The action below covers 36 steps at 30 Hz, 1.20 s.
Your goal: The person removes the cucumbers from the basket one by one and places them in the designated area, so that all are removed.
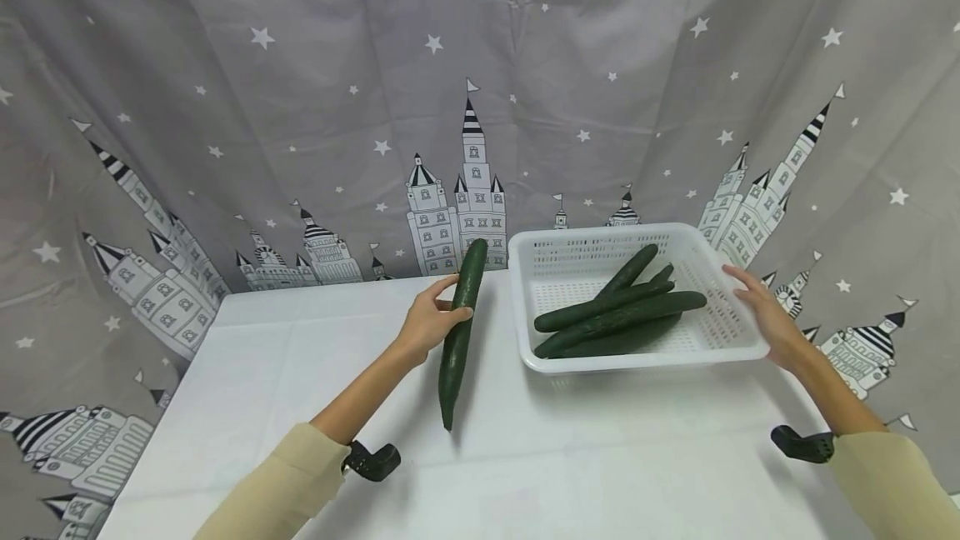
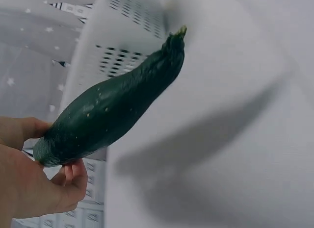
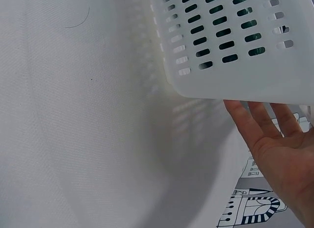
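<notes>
My left hand (image 1: 430,325) grips a long dark green cucumber (image 1: 459,344) around its middle, thumb on one side and fingers on the other. In the left wrist view the cucumber (image 2: 110,113) is held above the white surface, casting a shadow. A white perforated plastic basket (image 1: 600,363) stands to its right with several cucumbers (image 1: 618,323) piled inside. At the basket's right end is my right hand (image 1: 776,327). Its fingers (image 3: 245,125) are extended and meet the basket's end wall (image 3: 235,81) in the right wrist view; the thumb is hidden there.
A white cloth-covered table (image 1: 525,457) lies under everything. Behind it hangs a grey curtain (image 1: 315,65) printed with castles and stars, close to the table's back edge. Each wrist carries a black strapped device (image 1: 372,462).
</notes>
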### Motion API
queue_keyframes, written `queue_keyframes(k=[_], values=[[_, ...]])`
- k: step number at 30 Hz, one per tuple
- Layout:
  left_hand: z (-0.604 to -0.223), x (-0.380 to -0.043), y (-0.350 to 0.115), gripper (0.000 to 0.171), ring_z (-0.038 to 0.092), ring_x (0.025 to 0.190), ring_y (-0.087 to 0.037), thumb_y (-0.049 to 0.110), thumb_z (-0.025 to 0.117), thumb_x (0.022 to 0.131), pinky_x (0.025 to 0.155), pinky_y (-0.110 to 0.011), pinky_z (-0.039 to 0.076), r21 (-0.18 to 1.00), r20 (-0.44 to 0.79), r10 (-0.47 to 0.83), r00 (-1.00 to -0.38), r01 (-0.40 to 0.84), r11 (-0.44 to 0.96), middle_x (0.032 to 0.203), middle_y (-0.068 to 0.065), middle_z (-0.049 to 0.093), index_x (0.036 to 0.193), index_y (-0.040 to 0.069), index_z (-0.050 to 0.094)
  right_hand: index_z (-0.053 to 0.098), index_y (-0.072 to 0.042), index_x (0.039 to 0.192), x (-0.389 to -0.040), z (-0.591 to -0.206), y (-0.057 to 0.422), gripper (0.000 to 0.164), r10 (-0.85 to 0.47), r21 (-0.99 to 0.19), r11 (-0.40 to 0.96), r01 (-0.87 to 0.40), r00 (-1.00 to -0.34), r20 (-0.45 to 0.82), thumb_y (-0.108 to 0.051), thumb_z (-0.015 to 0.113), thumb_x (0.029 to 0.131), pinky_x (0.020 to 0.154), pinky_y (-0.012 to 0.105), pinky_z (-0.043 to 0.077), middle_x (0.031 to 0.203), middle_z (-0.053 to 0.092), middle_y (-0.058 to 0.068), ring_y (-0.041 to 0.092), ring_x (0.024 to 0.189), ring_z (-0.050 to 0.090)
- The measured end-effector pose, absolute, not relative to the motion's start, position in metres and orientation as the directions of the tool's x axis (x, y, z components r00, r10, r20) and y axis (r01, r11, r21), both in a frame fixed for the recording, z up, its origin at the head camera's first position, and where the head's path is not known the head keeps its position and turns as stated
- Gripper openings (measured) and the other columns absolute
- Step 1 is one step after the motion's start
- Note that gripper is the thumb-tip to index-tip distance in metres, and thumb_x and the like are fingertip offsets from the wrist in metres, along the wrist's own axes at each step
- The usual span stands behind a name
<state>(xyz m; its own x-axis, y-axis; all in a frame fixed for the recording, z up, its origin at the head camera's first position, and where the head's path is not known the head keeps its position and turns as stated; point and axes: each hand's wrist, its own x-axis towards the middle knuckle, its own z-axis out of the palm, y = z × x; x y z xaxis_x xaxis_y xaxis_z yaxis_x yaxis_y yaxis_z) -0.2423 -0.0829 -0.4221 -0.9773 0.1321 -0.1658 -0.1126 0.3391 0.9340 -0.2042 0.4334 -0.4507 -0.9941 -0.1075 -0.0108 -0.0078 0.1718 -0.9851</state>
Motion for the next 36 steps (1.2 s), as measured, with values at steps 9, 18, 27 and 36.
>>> queue_keyframes(k=[9,18,27,36], values=[[-0.466,-0.231,-0.093,0.068,0.067,0.090,-0.029,0.014,0.071,0.091,0.076,-0.040,0.056,0.896,-0.180,0.031,-0.983,-0.151,0.418,0.110,-0.021,0.065,0.153,0.015,0.041,0.017,-0.026,0.161,-0.203,-0.452,0.434,0.052,-0.115,-0.990,0.141,-0.010,-0.993,-0.007,-0.029,0.027,0.111,0.075,0.032,0.057,0.130,0.043,-0.011,0.005,0.101,0.063],[-0.491,-0.228,-0.095,0.068,0.068,0.089,-0.028,0.017,0.072,0.091,0.072,-0.037,0.056,0.886,-0.185,-0.016,-0.983,-0.173,0.430,0.109,-0.020,0.066,0.152,0.012,0.042,0.018,-0.026,0.161,-0.204,-0.452,0.433,0.052,-0.128,-0.994,0.107,-0.014,-0.992,0.000,-0.028,0.028,0.111,0.075,0.033,0.057,0.128,0.045,-0.014,0.005,0.101,0.063],[-0.493,-0.230,-0.091,0.068,0.067,0.093,-0.031,0.018,0.072,0.090,0.076,-0.041,0.057,0.873,-0.171,-0.027,-0.985,-0.164,0.459,0.109,-0.021,0.066,0.150,0.010,0.043,0.023,-0.030,0.160,-0.205,-0.452,0.434,0.050,-0.137,-0.999,0.051,-0.018,-0.990,0.011,-0.025,0.029,0.111,0.075,0.033,0.057,0.127,0.047,-0.014,0.007,0.101,0.064],[-0.496,-0.231,-0.090,0.067,0.065,0.091,-0.029,0.019,0.073,0.089,0.078,-0.041,0.055,0.869,-0.165,-0.031,-0.986,-0.160,0.468,0.105,-0.017,0.064,0.149,0.009,0.045,0.019,-0.027,0.161,-0.205,-0.451,0.433,0.051,-0.148,-1.000,0.015,-0.006,-0.989,0.004,-0.023,0.028,0.111,0.076,0.031,0.056,0.127,0.048,-0.014,0.007,0.102,0.064]])
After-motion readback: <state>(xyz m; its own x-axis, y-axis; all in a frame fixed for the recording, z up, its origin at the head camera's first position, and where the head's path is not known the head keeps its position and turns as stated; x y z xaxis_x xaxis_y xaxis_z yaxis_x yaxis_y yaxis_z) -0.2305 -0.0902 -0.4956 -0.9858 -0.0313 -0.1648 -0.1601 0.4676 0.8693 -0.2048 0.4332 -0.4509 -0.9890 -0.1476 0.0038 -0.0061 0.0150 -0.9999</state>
